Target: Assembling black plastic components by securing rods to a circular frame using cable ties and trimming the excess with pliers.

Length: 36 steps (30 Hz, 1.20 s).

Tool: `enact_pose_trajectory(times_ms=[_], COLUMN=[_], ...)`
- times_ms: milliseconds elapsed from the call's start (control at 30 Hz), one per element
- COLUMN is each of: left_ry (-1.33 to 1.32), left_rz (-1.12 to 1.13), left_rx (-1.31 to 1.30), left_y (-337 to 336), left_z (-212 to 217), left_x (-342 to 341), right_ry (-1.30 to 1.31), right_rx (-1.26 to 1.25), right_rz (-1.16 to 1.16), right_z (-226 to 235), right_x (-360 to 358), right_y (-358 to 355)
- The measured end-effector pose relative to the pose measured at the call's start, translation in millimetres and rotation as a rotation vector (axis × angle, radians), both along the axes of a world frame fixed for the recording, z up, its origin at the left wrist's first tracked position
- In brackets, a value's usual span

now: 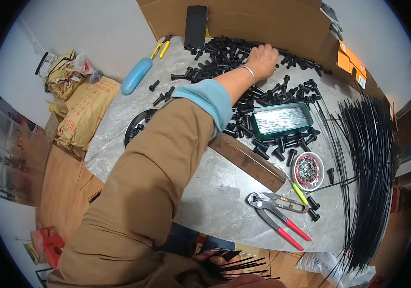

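Observation:
My left hand [263, 61], with a bracelet at the wrist, reaches across to the far side of the table. Its fingers curl down among black bolt-shaped parts [222, 61], and what they grip is hidden. Low in the picture, partly in shadow behind my brown sleeve, my right hand [217, 258] is closed around several thin black wires [246, 267] that fan out to the right. More bolt-shaped parts surround a green tray [282, 130] of fine silvery wires. A thick bundle of black wires [368, 177] hangs over the table's right side.
A rusty bar [248, 162] lies mid-table. Nearer are red-handled pincers [282, 223], snips [284, 203], a screwdriver [299, 193] and a white bowl [316, 183] of metal bits. Farther back are a blue case [137, 75], yellow-handled pliers [161, 48], a phone [196, 26] and cardboard [263, 21].

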<state>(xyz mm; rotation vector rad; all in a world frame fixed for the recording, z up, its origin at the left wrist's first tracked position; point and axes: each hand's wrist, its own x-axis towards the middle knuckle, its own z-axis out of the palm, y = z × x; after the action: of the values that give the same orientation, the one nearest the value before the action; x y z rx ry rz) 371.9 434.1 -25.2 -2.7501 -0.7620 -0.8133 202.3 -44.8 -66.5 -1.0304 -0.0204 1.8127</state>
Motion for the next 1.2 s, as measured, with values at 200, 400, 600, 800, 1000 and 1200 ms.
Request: enact_pose_trajectory(times_ms=[200,400,600,800,1000,1200], left_ry=[-0.086,0.427,0.033,0.131,-0.337,-0.909], left_rz=[0.040,0.113,-0.128,-0.440,-0.285,-0.322], left_rx=[-0.480,-0.287,-0.779,-1.592,-2.075,-2.177], left_y=[-7,-15,-42,-178,-297,-367], left_z=[48,30,65,93,37,-23], left_x=[-23,-27,-46,-162,-301,-354], right_ry=[0.122,0.205,0.101,0.116,-0.004,-0.043], right_rx=[-0.036,-0.093,0.260,0.264,0.338,0.405], right_rz=[0.013,0.003,-0.089,-0.218,-0.194,-0.216], right_z=[3,11,-30,-24,-10,2], right_x=[3,5,-2,-22,-44,-74], right_y=[-4,-13,-24,-17,-16,-27])
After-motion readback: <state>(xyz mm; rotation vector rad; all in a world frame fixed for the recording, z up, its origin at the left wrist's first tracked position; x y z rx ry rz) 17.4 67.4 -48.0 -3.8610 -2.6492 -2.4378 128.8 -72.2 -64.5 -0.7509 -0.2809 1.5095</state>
